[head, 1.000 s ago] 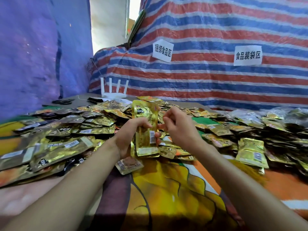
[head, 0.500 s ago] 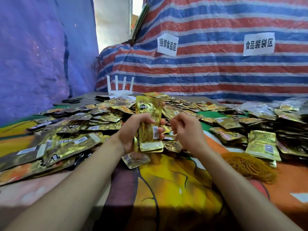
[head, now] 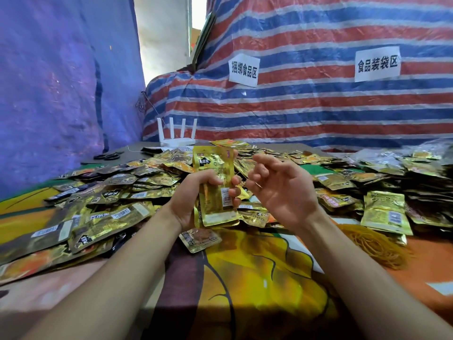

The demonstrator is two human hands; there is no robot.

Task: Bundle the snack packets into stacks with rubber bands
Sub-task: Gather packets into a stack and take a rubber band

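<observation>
My left hand (head: 193, 202) grips an upright stack of gold snack packets (head: 215, 182) around its middle, above the table's centre. My right hand (head: 282, 190) hovers just right of the stack, palm towards me, fingers loosely spread and apart from the packets. A thin yellowish line crosses its fingers; I cannot tell whether it is a rubber band. A heap of yellow rubber bands (head: 377, 246) lies on the cloth at the right. One single packet (head: 199, 238) lies flat below my left hand.
Loose gold and dark packets cover the table in heaps at the left (head: 103, 217) and right (head: 382, 209). A white router (head: 176, 141) and black scissors (head: 107, 157) sit at the back left. Striped tarpaulin with two paper signs hangs behind.
My right hand has drawn away from the stack to the right and its fingers have spread. The left hand keeps its grip on the stack. The camera has tilted, bringing the rubber bands into view.
</observation>
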